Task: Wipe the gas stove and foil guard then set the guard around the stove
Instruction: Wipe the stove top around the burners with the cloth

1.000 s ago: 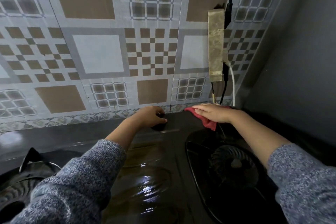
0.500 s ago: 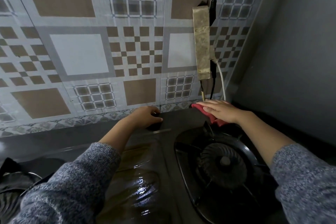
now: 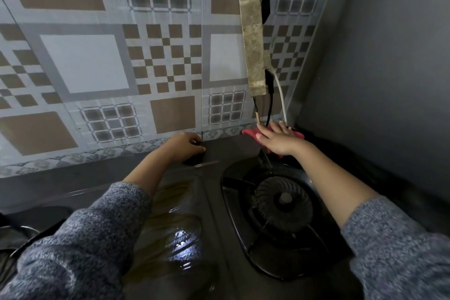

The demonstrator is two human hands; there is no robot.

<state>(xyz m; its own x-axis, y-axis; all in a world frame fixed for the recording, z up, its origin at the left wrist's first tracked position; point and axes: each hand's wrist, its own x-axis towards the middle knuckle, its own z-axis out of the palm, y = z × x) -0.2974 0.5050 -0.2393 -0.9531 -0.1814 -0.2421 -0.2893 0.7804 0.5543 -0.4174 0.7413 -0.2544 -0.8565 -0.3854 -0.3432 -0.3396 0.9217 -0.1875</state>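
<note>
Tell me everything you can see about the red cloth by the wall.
The red cloth looks soft and crumpled, lying flat at the stove's back right corner, just beyond the burner. The right hand presses on it palm down, fingers spread, hiding most of it; its edges show on both sides. Cables hang just above.

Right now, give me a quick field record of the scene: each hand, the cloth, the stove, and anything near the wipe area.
right hand: flat, palm down on the cloth
cloth: red, at the stove's back right corner by the wall
left hand: curled on the stove's back edge; whether it grips anything cannot be told
stove: dark, wet sheen in the middle
burner: right one bare
cables: hanging just above the cloth
foil guard: not in view
</note>
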